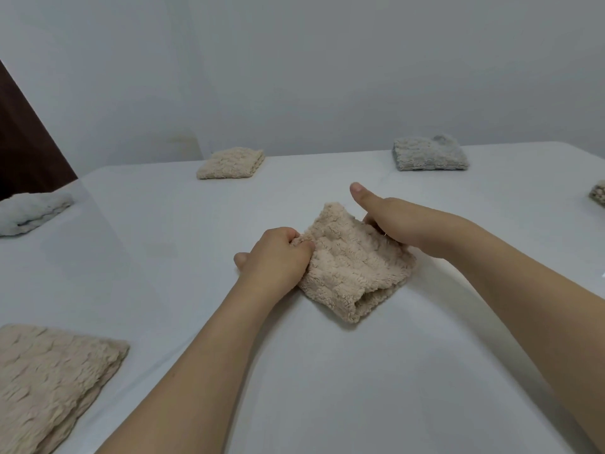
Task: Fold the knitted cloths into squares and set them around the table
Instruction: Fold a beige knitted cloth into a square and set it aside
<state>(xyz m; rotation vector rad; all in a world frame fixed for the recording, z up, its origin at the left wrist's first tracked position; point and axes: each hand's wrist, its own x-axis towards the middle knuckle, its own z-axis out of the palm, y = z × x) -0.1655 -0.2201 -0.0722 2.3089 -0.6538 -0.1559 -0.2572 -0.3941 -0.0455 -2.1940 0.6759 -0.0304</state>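
A beige knitted cloth, folded to a rough square, lies in the middle of the white table. My left hand grips its left edge with curled fingers. My right hand holds its right edge, fingers tucked under the cloth and thumb sticking up. Other folded cloths sit around the table: a beige one at the far left, a grey one at the far right, a white one at the left edge, a large beige one at the near left.
A sliver of another cloth shows at the right edge of the frame. A plain white wall stands behind the table. A dark brown panel is at the far left.
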